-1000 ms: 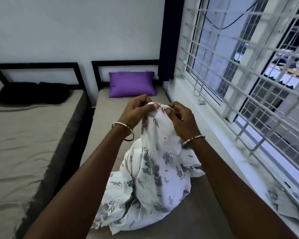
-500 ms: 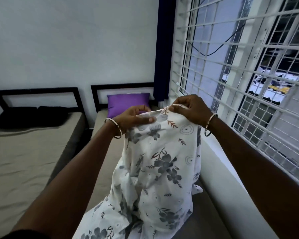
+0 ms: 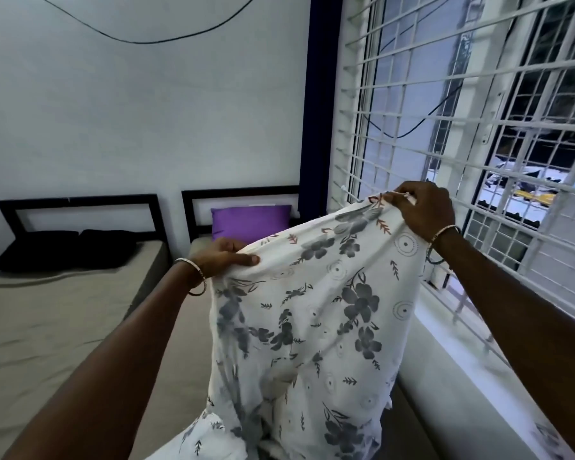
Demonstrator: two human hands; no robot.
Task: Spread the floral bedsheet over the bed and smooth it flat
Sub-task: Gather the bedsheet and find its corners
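Observation:
A white floral bedsheet [image 3: 316, 320] with grey flowers hangs in front of me, lifted above the right-hand bed [image 3: 176, 343]. My left hand [image 3: 226, 257] grips its top edge at the left, thumb over the cloth. My right hand [image 3: 425, 214] pinches the top edge higher up, near the window. The cloth is stretched between both hands and its lower part bunches down onto the beige mattress. A purple pillow [image 3: 251, 220] lies at the head of this bed, partly hidden by the sheet.
A second bed [image 3: 47, 310] with two black pillows [image 3: 63, 249] stands to the left across a narrow gap. A white window grille [image 3: 478, 127] and sill [image 3: 472, 376] run along the right. A dark curtain [image 3: 319, 104] hangs in the corner.
Both hands rose and moved apart along the sheet's top edge, the right one toward the window. More cloth is lifted and opened out. The camera tilted upward.

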